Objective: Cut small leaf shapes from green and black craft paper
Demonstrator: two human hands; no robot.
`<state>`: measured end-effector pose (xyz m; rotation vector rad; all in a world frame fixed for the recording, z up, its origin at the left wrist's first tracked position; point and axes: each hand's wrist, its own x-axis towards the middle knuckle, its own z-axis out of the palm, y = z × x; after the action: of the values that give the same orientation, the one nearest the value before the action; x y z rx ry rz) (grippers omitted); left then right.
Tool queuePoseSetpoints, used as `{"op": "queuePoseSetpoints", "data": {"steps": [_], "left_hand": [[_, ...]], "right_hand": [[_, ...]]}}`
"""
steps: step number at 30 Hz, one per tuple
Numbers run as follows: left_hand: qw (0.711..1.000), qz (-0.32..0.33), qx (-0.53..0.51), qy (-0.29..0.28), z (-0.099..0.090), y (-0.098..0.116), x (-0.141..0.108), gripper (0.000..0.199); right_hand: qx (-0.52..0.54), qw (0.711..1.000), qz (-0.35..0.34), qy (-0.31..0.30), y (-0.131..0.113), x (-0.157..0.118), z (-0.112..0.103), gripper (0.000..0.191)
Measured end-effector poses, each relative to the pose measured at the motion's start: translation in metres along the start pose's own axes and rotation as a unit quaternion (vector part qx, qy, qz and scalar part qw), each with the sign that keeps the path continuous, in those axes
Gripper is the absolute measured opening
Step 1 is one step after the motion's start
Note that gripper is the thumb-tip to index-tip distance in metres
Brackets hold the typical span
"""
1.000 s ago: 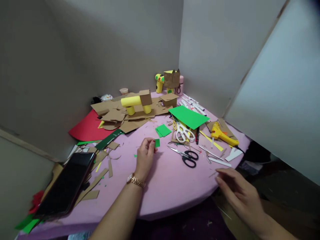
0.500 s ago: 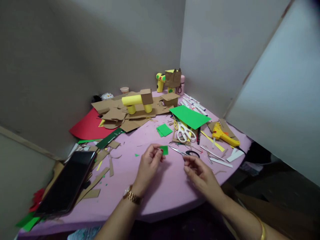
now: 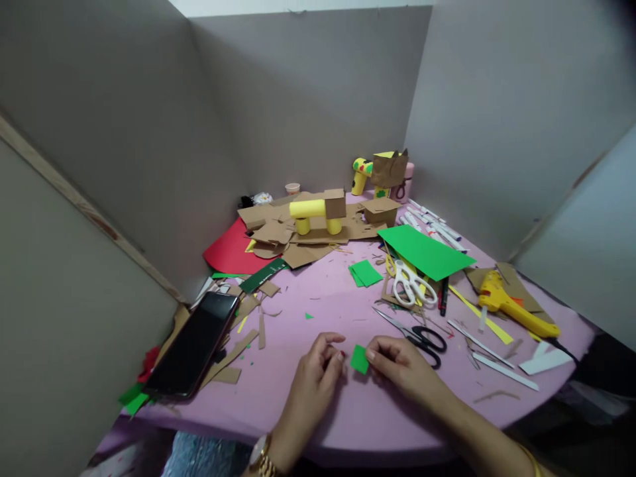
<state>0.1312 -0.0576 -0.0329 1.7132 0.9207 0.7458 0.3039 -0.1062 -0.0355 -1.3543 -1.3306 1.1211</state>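
A small green paper square (image 3: pixel 360 360) is pinched between the thumb and fingers of my right hand (image 3: pixel 397 366). Just left of it is my left hand (image 3: pixel 318 372), fingers loosely curled and apart, with nothing in them that I can see. Black-handled scissors (image 3: pixel 415 336) lie on the table beyond my right hand, blades pointing left. Farther off lie more green paper squares (image 3: pixel 366 273), overlapping, and white-handled scissors (image 3: pixel 411 286). A tiny green scrap (image 3: pixel 309 317) rests on the pink tablecloth (image 3: pixel 293 344).
A yellow glue gun (image 3: pixel 517 306) lies at the right by white strips. Left are a phone (image 3: pixel 196 344) and cardboard scraps (image 3: pixel 226 375). Behind stand a yellow tube figure with a cardboard box head (image 3: pixel 313 209), a green sheet (image 3: pixel 427 252) and markers (image 3: pixel 440 226). Grey partitions (image 3: pixel 308 93) enclose the table.
The green square has passed from my left hand to my right. Both hands are closer to the table's near edge. The view has turned left, so everything sits farther right.
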Motion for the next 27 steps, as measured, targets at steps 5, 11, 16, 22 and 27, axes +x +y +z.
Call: {"op": "queuePoseSetpoints", "data": {"steps": [5,11,16,22,27], "left_hand": [[0.998,-0.004,-0.045,0.035,0.006,-0.002,-0.013,0.019],[1.000,0.009,-0.019,0.022,0.019,0.001,-0.015,0.010],[1.000,0.019,-0.001,0.023,0.021,0.004,-0.019,0.009],[0.993,0.053,0.084,0.069,0.008,0.009,-0.023,0.012],[0.930,0.067,0.276,0.234,-0.049,-0.007,-0.023,0.028]], "right_hand": [[0.019,1.000,0.009,-0.014,0.006,-0.001,0.002,0.029],[0.027,0.999,0.004,-0.029,0.000,-0.007,0.000,0.021],[0.019,0.999,0.012,-0.035,0.005,-0.006,0.000,0.023],[0.005,0.999,0.017,-0.028,0.015,-0.005,0.000,0.030],[-0.011,0.999,0.018,-0.033,0.019,-0.006,0.000,0.032]]}}
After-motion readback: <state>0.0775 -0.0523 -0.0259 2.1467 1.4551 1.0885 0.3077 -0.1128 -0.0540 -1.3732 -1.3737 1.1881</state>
